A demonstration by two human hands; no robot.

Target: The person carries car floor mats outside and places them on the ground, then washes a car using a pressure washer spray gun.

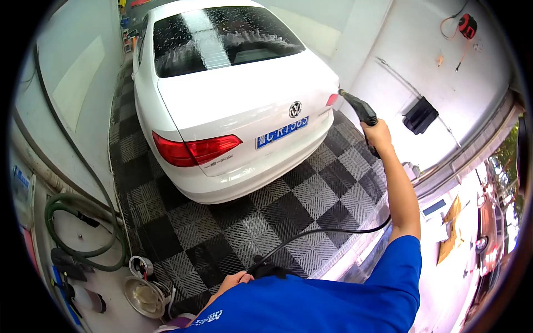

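My right hand (378,136), with the arm stretched forward, is closed around the grip of a black pressure-washer spray gun (360,106). The gun's nozzle points toward the right rear corner of a white car (239,100), near its right tail light (332,100). From the gun a black hose (311,230) loops down and back toward my body. Low in front of me, my left hand (234,282) is closed at the hose's near end, its fingers partly hidden. Water drops cover the car's rear window (222,39).
Black and grey checkered floor tiles (222,233) surround the car. A green coiled hose (55,213) hangs at the left wall, above a metal bowl (145,297). On the right wall are a black box-like item (420,115) and a red reel (467,26).
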